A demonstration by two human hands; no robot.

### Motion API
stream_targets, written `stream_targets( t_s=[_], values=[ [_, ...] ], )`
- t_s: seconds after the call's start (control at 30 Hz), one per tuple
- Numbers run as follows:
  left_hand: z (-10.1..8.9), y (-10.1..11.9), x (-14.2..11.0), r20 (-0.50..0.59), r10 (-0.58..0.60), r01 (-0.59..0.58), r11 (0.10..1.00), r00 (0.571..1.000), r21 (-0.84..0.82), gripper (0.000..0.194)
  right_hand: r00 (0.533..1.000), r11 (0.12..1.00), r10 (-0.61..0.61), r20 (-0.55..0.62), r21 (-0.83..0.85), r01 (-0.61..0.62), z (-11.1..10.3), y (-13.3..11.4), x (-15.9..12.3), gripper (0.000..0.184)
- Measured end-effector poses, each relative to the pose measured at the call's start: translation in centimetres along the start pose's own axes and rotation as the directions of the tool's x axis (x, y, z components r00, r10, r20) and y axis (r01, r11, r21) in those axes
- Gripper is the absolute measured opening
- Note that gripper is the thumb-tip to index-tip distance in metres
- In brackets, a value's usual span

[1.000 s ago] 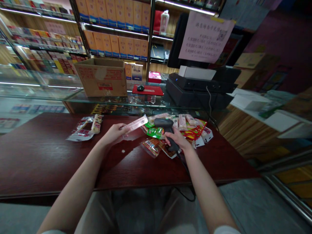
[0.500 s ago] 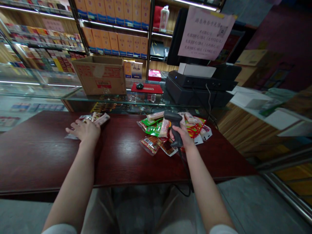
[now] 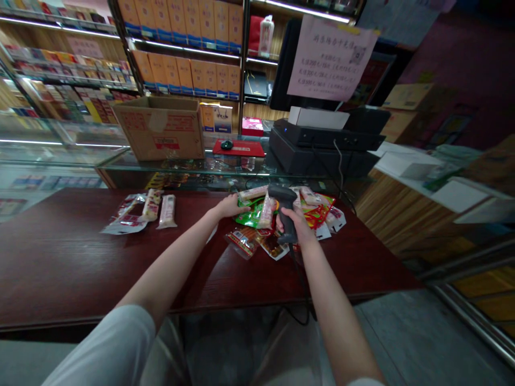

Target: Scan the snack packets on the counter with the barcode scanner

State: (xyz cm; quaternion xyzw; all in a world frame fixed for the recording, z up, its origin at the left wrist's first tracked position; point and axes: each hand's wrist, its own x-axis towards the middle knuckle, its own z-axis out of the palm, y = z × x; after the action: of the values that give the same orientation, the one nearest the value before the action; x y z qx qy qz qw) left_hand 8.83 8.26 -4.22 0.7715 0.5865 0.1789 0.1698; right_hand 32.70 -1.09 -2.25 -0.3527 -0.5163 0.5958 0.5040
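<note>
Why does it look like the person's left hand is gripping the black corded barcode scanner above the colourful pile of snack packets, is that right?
Not quite: the head view shows the right hand gripping the black corded barcode scanner, not the left hand. The scanner is still above the colourful pile of snack packets, as you said.

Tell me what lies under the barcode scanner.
Beneath the barcode scanner in the right hand lies a pile of snack packets on the wooden counter; the spot directly below is hidden.
</note>
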Motion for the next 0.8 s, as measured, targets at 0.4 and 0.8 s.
stream_targets(
  t_s=[0.4,0.8],
  values=[
    [-3.0,-2.2,-2.4,-0.109,0.012,-0.033,0.981,0.994,-0.193,0.034,1.000,1.000,0.010,0.014,0.006,-0.010,0.3,0.0,-0.2,0.028],
    [-3.2,-3.3,-7.0,-0.052,-0.134,-0.015,0.266,0.990,-0.964,0.043,0.998,0.998,0.068,0.002,-0.004,-0.067,0.3,-0.1,-0.5,0.034]
  ],
)
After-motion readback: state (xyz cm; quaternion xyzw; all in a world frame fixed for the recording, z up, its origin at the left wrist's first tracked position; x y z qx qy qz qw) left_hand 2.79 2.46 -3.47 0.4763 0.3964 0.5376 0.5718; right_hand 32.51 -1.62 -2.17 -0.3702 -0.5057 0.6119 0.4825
